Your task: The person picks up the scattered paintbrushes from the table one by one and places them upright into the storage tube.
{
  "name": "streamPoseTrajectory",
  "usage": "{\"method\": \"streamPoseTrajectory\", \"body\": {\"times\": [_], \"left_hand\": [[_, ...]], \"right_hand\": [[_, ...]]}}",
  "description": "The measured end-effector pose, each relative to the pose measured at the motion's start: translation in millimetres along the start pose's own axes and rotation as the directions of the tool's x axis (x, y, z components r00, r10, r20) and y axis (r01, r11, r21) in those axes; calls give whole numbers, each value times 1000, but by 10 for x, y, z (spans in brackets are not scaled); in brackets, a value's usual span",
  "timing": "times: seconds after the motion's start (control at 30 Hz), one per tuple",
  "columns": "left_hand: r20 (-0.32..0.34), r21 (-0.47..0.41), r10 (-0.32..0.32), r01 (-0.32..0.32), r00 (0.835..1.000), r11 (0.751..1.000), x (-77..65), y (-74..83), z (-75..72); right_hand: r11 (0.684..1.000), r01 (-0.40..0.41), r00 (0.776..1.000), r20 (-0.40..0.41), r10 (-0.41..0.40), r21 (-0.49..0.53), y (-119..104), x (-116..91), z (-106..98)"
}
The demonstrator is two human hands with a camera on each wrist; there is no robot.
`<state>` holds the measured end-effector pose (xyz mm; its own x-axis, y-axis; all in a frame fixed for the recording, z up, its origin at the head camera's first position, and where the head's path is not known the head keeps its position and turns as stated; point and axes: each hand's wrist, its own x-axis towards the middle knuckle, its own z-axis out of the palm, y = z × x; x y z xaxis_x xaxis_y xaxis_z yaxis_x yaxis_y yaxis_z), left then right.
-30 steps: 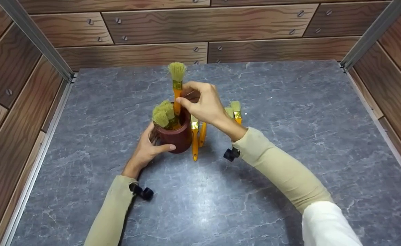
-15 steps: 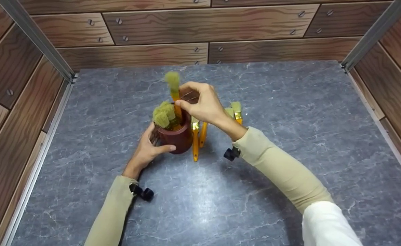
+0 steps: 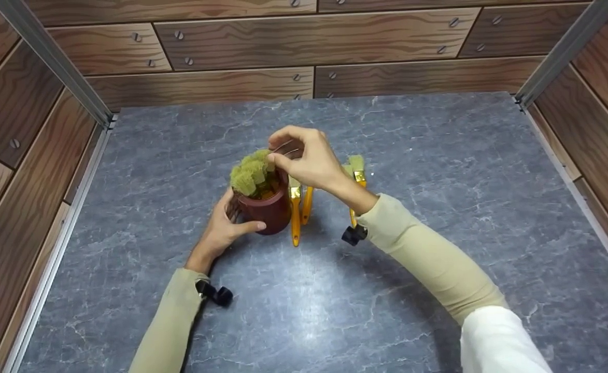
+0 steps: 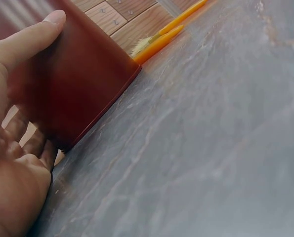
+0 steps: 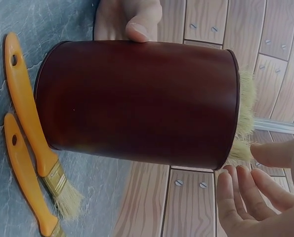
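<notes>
A dark red cylindrical cup (image 3: 268, 215) stands upright on the table, holding several paintbrushes (image 3: 252, 171) with their pale bristles up. My left hand (image 3: 218, 228) holds the cup from the left side, its thumb (image 4: 38, 39) along the near wall and fingers behind. Over the far right of the rim is my right hand (image 3: 309, 158). Its thumb and fingertips stand apart, right at the bristles (image 5: 241, 151) of the rearmost brush, whose handle is down inside the cup. Just right of the cup lies a paintbrush (image 3: 296, 215) with an orange handle, and a second brush (image 3: 308, 204) lies beside it.
Farther right, another paintbrush (image 3: 359, 176) lies partly under my right wrist, with more bristles (image 3: 347, 169) showing beside it. The grey marbled tabletop (image 3: 438, 155) is bounded by wood-patterned walls (image 3: 241, 44) and metal corner posts (image 3: 50, 57).
The brush in my right hand has gone down into the cup, and its bristles are now level with the others. My fingers have let it go. The left hand stays on the cup.
</notes>
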<state>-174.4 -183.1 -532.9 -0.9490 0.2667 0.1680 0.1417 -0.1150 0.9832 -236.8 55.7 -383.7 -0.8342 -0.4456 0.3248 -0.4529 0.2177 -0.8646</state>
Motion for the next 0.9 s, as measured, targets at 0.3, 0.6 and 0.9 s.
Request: {"method": "streamPoseTrajectory", "body": {"times": [0.3, 0.6, 0.9], "left_hand": [[-20, 5, 4, -3, 1000, 1000, -17, 8, -3], [-30, 18, 8, -8, 1000, 1000, -7, 4, -17], [-25, 18, 4, -4, 1000, 1000, -2, 11, 13]], "right_hand": [[999, -40, 999, -26, 39, -24, 54, -95, -196], [984, -128, 991, -51, 123, -121, 309, -246, -454], [930, -262, 964, -23, 266, -259, 587, -496, -706]]}}
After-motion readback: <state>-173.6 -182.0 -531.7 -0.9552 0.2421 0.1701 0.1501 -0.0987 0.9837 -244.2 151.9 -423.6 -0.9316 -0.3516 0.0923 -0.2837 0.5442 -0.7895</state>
